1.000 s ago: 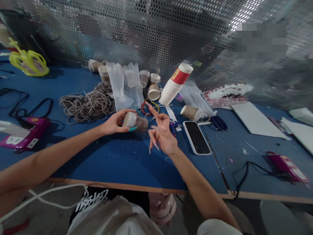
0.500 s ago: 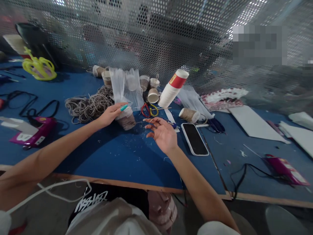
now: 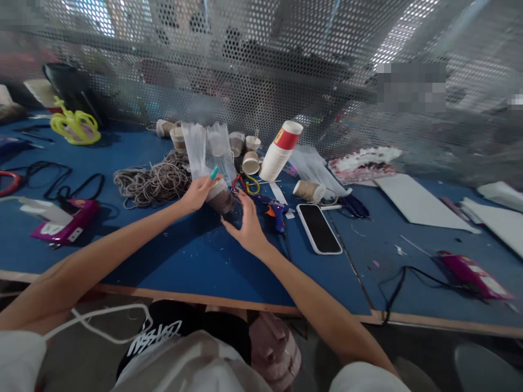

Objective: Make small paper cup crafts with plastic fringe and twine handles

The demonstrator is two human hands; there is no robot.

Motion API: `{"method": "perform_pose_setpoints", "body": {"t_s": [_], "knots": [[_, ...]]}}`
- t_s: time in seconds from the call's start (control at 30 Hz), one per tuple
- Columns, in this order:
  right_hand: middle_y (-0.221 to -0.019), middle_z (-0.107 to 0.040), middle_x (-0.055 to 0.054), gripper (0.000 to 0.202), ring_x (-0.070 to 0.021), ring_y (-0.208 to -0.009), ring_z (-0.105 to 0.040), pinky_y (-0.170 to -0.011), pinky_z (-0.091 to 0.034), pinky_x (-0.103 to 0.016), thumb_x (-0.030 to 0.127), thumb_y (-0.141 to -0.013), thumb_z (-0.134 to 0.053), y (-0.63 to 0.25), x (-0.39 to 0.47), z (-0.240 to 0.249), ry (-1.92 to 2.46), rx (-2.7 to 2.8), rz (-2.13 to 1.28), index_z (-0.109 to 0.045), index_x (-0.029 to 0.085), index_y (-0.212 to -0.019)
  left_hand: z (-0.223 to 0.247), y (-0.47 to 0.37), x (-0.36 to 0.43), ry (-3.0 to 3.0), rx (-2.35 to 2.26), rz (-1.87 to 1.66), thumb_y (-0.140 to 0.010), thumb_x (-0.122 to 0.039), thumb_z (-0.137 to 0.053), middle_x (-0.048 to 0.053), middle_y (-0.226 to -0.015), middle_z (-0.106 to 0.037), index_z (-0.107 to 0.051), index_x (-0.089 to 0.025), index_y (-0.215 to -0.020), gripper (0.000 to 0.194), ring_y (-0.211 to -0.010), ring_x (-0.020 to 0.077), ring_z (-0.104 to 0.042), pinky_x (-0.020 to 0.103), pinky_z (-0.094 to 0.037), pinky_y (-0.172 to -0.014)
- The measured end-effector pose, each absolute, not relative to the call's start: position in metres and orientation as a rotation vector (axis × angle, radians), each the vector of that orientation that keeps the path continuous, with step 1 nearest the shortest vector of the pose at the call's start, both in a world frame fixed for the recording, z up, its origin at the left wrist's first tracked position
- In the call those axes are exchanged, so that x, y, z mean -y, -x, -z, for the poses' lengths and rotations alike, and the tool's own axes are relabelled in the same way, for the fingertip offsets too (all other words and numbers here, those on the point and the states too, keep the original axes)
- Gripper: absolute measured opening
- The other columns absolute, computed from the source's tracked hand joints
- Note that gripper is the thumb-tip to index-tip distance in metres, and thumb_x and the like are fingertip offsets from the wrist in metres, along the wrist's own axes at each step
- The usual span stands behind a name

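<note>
My left hand is closed around the upper part of a paper cup wrapped in brown cord, which lies tilted above the blue table. At the cup's lower right end is my right hand, its thumb and fingers apart in a curve; whether a fingertip touches the cup I cannot tell. Just right of that hand a blue hot glue gun with an orange trigger rests on the table. Left of the cup lies a heap of grey-brown cord. Scissors with red and yellow handles are behind the cup.
A leaning stack of paper cups stands behind the hands, near several cord-wrapped cups and clear plastic bags. A phone lies to the right. Further out are a yellow crown, purple boxes and white boards. Perforated metal closes the back.
My right hand has moved left to the cup, uncovering the glue gun. The cup has shifted slightly right in my left hand. The whole view has shifted a little.
</note>
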State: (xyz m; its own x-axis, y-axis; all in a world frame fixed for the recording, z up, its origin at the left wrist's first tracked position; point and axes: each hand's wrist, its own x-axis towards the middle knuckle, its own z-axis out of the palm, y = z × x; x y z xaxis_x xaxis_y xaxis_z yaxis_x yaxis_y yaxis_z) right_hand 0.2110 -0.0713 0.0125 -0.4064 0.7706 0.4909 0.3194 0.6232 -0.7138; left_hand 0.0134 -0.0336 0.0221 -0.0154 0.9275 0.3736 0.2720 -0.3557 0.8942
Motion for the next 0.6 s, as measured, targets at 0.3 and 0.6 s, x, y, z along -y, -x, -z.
{"method": "perform_pose_setpoints", "body": {"t_s": [0.3,0.6], "knots": [[-0.134,-0.055,-0.022,0.069,-0.0328,-0.125,-0.055,-0.107,-0.043,-0.052,0.034,-0.077,-0.069,-0.178,0.058,-0.020,1.020,1.753,-0.797,-0.038,0.013,-0.135,-0.051,-0.018,0.023,-1.542,-1.254,-1.331,-0.073,-0.063,-0.065,0.017,-0.123,-0.065,-0.059,-0.016,-0.126,0.072,-0.122,0.0373,-0.056,0.055,-0.045,-0.102],[-0.139,-0.053,-0.016,0.089,-0.0269,-0.123,-0.058,-0.108,-0.044,-0.048,0.039,-0.066,-0.079,-0.164,0.048,-0.030,0.763,1.373,-1.144,-0.028,0.022,-0.138,-0.063,-0.029,0.020,-1.513,-0.837,-1.647,-0.053,-0.052,-0.085,0.018,-0.133,-0.058,-0.039,-0.022,-0.136,0.100,-0.116,0.0335,-0.061,0.051,-0.048,-0.099]]}}
